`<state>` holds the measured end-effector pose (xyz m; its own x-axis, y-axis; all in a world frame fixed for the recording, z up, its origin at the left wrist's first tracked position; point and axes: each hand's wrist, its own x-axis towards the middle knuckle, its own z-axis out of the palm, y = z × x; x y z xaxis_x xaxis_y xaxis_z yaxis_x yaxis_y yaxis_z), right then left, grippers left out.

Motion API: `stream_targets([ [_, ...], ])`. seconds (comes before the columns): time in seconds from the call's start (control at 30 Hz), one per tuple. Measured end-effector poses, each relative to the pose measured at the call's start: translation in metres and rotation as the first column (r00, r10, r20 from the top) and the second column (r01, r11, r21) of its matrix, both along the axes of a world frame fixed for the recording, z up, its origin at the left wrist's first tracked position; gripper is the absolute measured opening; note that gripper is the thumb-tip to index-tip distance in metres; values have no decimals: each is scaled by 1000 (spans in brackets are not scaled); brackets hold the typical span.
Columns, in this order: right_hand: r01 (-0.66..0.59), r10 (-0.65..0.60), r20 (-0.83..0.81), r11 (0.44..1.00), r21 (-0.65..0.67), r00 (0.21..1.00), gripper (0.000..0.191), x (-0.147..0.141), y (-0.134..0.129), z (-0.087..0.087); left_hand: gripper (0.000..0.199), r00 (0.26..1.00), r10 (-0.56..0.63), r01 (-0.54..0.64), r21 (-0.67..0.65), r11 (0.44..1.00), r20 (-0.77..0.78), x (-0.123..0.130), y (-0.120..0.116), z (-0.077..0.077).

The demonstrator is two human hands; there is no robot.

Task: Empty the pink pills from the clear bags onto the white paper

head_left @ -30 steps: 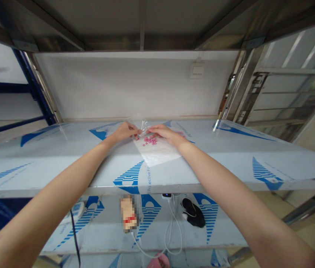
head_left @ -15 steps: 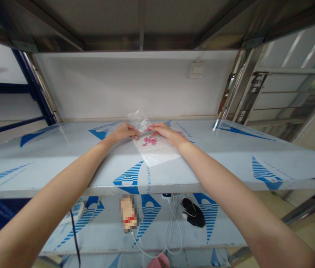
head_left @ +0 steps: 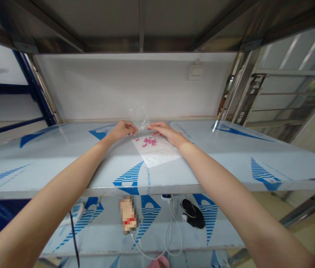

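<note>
A clear plastic bag (head_left: 138,117) is pinched at its lower edge by the left hand (head_left: 122,130), just beyond the white sheet (head_left: 157,154). The left fingers (head_left: 133,128) are closed narrow on the plastic. The right hand (head_left: 163,130) is held just beyond the sheet, its fingers (head_left: 154,125) extended, with the tips close by the bag; whether the bag is gripped by them cannot be told. Small pink beads (head_left: 149,141) are clustered on the far part of the sheet, between the hands, with a few strays lying toward the left hand.

The sheet is laid on a steel tabletop (head_left: 215,163) covered with blue-printed protective film. A wall switch (head_left: 195,72) is mounted beyond it. Below the sheet, a lower shelf (head_left: 96,238) carries a black pouch (head_left: 193,214), a white cable (head_left: 171,238) and a blurred object (head_left: 128,215), which cannot be identified.
</note>
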<state>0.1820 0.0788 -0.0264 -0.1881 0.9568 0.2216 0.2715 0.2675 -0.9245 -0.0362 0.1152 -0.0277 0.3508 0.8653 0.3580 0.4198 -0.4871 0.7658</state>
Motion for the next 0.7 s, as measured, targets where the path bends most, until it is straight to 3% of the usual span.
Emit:
stream_targets([
  [0.4,84,-77,-90,993,85,993,3,0,15,-6,12,996,-76,75,14,997,55,5,1,-5],
  [0.57,85,-76,-110,992,88,991,7,-3,12,-5,18,998,27,-30,37,999,63,5,3,-5],
  [0.7,61,-45,-103,985,161,994,10,-5,10,-4,13,997,43,-45,23,999,57,4,5,-5],
])
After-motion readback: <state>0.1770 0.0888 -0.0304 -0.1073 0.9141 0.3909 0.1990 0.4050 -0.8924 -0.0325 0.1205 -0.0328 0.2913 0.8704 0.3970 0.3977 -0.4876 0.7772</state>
